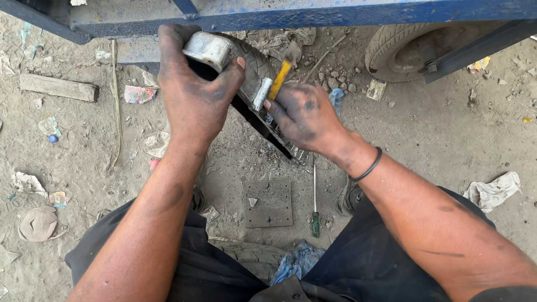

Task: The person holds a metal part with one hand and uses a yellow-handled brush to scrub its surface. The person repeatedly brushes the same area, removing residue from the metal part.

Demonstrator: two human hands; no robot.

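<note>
My left hand grips a grey metal part mounted on a dark bracket, holding it up off the ground. Behind the part lies a small worn tyre. My right hand is closed around a yellow-handled tool and presses it against the side of the part, by a short silver sleeve. Both hands are black with grease. A black band circles my right wrist.
A green-handled screwdriver and a flat square metal plate lie on the dirt between my knees. A blue vehicle frame and a wheel stand ahead. Rags, a wooden block and scraps litter the ground.
</note>
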